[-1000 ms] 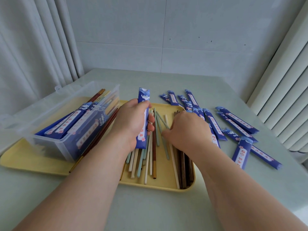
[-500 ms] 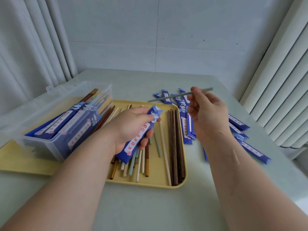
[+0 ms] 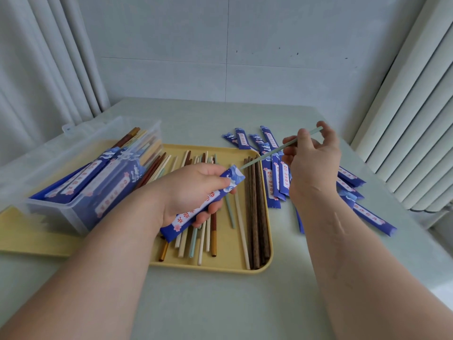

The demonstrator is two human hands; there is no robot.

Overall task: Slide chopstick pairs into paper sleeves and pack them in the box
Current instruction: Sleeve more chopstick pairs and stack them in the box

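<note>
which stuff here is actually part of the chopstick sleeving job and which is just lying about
In the job: left hand holding a blue sleeve; right hand pinching a pale green chopstick; loose chopsticks on the yellow tray; clear box; spare sleeves on the table.
Just there: curtain; white ribbed panel.

A plain indoor corner set up for hand packing; whether home or workroom cannot be told. Beyond the fingers [image 3: 329,134] rises a pale tiled wall [image 3: 220,57], with white pleated curtains [image 3: 36,69] hanging to 2 sides of them. Beneath the fingers spreads a pale green tabletop [image 3: 220,303] carrying a yellow tray [image 3: 228,263], a clear plastic box [image 3: 56,214] and loose blue paper sleeves [image 3: 375,219].
</note>
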